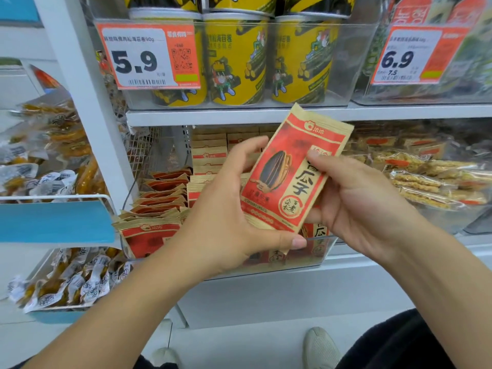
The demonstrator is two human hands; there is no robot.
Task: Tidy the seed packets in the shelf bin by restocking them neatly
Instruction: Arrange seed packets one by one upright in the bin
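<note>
1. Head view looks down at a shop shelf, with the clear shelf bin [328, 245] of seed packets as the landmark.
2. One seed packet [290, 171], red and tan with a dark sunflower seed printed on it, is held tilted above the front of the bin, its top corner leaning toward the shelf board above.
3. The left hand [229, 209] grips the packet's left edge: its fingers are curled behind the packet and its thumb lies along the bottom corner.
4. The right hand [356, 198] pinches the packet's right edge, with its thumb on the printed face and the other fingers behind.
5. Inside the bin, a front row of packets [149, 230] stands upright at the left, behind the clear front wall.
6. Further back in the bin, more stacked packets [210, 153] rise in tan rows.
7. Above the bin, yellow tubs [235, 59] sit in another clear tray that carries an orange price tag [147, 53] reading 5.9.
8. Right of the bin lie clear-wrapped snack bars [431, 179].
9. Left of the bin, a wire rack holds small wrapped snacks [53, 158].
10. Below the bin, a pale shoe [320, 347] shows on the floor.
</note>
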